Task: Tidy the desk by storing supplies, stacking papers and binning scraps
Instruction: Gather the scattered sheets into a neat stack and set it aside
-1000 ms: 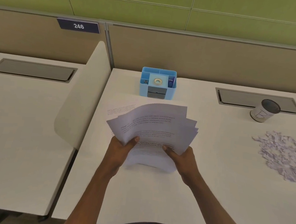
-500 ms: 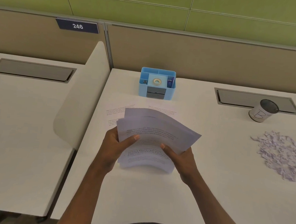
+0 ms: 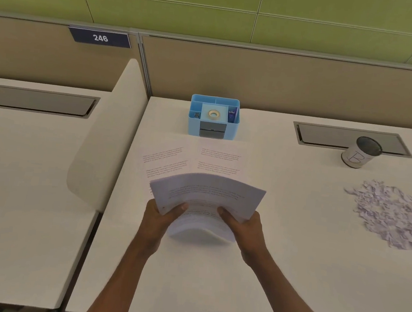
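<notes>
A sheaf of printed papers (image 3: 206,196) is held above the white desk (image 3: 290,264), its near edge bowed downward. My left hand (image 3: 162,214) grips its left side, thumb on top. My right hand (image 3: 242,224) grips its right side the same way. Two more printed sheets (image 3: 192,159) lie flat on the desk just beyond the sheaf. A blue desk organiser (image 3: 213,117) stands at the back with a tape roll (image 3: 213,114) in its middle compartment. A heap of torn paper scraps (image 3: 393,214) lies at the right. A small mesh bin (image 3: 360,151) with a white label stands behind the scraps.
A curved white divider (image 3: 106,133) separates this desk from the neighbouring desk on the left. Grey cable flaps (image 3: 347,138) are set into the desk at the back right. A beige partition wall (image 3: 257,77) closes off the far edge.
The fanned sheets have been drawn together into a neater sheaf, which now sits lower and nearer to me. Both hands kept their hold. The two flat sheets beyond are now uncovered.
</notes>
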### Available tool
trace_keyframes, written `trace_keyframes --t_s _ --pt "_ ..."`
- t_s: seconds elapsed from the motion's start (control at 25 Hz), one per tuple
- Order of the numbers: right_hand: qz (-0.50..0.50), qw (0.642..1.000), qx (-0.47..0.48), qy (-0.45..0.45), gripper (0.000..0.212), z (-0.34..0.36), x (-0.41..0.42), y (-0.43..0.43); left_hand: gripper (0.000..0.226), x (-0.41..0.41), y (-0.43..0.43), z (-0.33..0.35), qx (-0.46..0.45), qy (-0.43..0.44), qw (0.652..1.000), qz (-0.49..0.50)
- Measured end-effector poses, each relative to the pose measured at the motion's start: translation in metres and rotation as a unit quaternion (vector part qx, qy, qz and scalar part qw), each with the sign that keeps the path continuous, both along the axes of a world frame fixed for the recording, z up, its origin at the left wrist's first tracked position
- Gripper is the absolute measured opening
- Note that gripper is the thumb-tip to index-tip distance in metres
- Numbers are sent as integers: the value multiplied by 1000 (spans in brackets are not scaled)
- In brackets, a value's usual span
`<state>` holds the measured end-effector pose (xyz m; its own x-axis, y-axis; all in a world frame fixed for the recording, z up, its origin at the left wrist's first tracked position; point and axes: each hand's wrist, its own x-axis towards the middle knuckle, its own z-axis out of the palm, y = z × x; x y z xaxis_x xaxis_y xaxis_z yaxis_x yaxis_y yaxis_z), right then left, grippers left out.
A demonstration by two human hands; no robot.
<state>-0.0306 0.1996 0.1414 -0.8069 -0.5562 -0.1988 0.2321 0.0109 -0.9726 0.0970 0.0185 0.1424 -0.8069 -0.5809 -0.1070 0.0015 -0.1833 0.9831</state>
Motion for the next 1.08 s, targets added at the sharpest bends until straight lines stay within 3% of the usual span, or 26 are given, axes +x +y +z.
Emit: trace_keyframes --t_s 0.2,0.36,0.52,0.68,0.96,1.08 --pt "-17 1000 -14 12 38 3 -8 3 49 6 -7 -5 -13 5 1000 14" --pt "7 1000 2 9 36 -3 -7 2 43 0 3 -12 -20 -39 999 3" --pt "-1 1000 -2 4 32 -7 -5 2 54 0 6 -19 -4 -24 999 24" --pt "4 1000 3 1 42 -15 1 2 63 5 14 -35 29 -24 999 33" --pt "28 999 35 -18 32 -29 0 1 55 10 10 -57 42 -64 997 34" --pt "47 996 76 -25 25 -32 -5 -2 37 13 6 -62 38 -97 994 31"
